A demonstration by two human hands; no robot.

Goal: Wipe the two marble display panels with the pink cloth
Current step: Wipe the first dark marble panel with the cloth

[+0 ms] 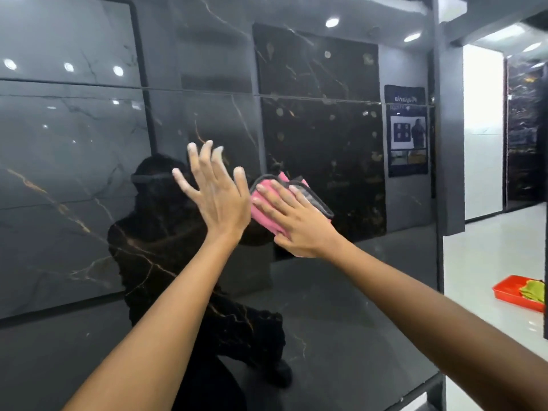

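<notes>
A folded pink cloth point(268, 203) with a grey edge is pressed flat against the glossy black marble panel point(326, 307) by the right hand point(296, 221), whose fingers are laid out straight over the fabric. Just left of the cloth, the left hand point(218, 191) is held up with its fingers spread and straight, and nothing is gripped in it; whether its fingertips touch the panel cannot be told. The panel is veined with thin gold lines, and a horizontal seam point(311, 98) is seen well above the cloth. A dark reflection of the person is carried on the surface below and left of the cloth. Far to the right of the cloth and lower, a red tray point(510, 292) with a green cloth point(533, 290) in it is seen on the pale floor point(489, 256).
</notes>
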